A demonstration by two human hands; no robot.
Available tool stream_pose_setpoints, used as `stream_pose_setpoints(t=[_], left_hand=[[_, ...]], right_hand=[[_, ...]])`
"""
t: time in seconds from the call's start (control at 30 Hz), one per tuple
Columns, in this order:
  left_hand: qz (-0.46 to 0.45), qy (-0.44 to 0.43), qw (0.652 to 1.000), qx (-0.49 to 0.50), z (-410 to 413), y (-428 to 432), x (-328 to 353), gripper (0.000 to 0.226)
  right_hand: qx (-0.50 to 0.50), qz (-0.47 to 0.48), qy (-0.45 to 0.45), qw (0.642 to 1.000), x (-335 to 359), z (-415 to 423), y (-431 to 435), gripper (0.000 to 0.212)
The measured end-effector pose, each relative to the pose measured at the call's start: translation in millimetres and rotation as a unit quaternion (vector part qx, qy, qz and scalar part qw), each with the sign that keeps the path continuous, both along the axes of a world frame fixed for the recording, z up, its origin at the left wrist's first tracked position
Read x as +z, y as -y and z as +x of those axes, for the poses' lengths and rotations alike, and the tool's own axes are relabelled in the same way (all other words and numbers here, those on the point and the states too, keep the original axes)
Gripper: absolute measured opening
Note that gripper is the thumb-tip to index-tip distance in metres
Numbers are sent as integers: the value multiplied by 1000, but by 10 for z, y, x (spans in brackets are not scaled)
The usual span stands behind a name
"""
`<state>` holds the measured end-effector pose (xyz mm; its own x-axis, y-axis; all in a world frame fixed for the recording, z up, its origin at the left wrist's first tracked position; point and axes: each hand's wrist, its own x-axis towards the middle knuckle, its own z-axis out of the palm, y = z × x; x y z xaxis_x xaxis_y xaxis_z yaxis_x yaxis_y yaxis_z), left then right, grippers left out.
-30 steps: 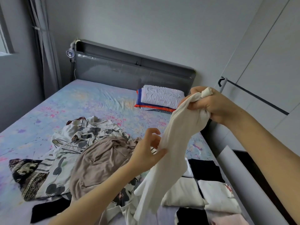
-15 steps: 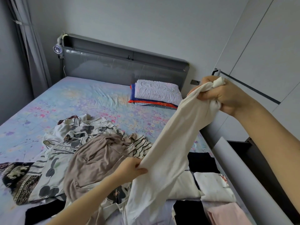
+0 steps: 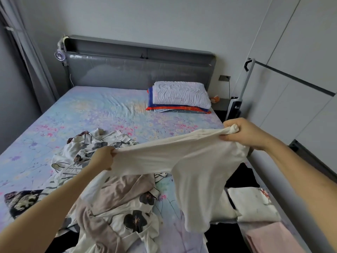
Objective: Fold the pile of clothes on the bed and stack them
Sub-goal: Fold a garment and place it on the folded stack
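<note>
Both hands hold the cream garment [image 3: 191, 161] taut above the bed [image 3: 102, 114], the left hand [image 3: 103, 158] pinching one end and the right hand [image 3: 244, 133] clenching the other, probably to find its shape before folding.

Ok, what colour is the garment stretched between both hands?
Plain cream-white, no print: the soft knit garment shows best in the head view.

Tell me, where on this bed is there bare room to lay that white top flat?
The widest bare sheet lies between the headboard and the unfolded pile, left of the pillow. A narrow strip shows between that pile and the folded clothes, beneath the white top. Pile and folded clothes crowd the near end.
</note>
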<state>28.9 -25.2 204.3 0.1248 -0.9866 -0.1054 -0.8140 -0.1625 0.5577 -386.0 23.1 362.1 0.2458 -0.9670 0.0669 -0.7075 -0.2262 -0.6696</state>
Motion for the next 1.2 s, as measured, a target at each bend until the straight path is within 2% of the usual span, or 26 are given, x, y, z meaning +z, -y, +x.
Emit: stream_pose_setpoints(t=[0.07, 0.1, 0.23, 0.37, 0.53, 0.6, 0.73, 0.9, 1.07, 1.2], left_hand=[[8, -102, 994, 45, 15, 240, 1, 21], [-2, -112, 992, 52, 18, 336, 9, 21], [-69, -30, 996, 39, -56, 699, 110, 24], [-111, -17, 992, 59, -60, 1099, 278, 25], [-188, 26, 980, 64, 158, 1450, 500, 25], [-196, 31, 978, 59, 267, 1469, 473, 24], [-164, 31, 985, 46, 386, 1261, 118, 21], [-68, 42, 997, 24, 369, 639, -799, 22], [76, 76, 993, -50, 400, -140, -1725, 28], [155, 121, 978, -78, 397, -670, -2200, 26]], right_hand=[[-23, -36, -27, 999, -137, -95, 250, 41], [-37, -50, -39, 997, -213, -131, 362, 41], [-88, -94, -53, 990, -455, -166, 787, 44], [-115, -136, -40, 983, -496, -55, 1247, 41], [-80, -235, -31, 968, -271, 191, 1479, 47], [-45, -239, -36, 969, -312, 234, 1399, 46], [36, -166, -64, 983, -731, 294, 1072, 44], [131, -19, -152, 979, -1601, 425, 472, 36], [224, 110, -248, 936, -2455, 535, -69, 45], [254, 205, -291, 899, -3000, 654, -404, 46]])
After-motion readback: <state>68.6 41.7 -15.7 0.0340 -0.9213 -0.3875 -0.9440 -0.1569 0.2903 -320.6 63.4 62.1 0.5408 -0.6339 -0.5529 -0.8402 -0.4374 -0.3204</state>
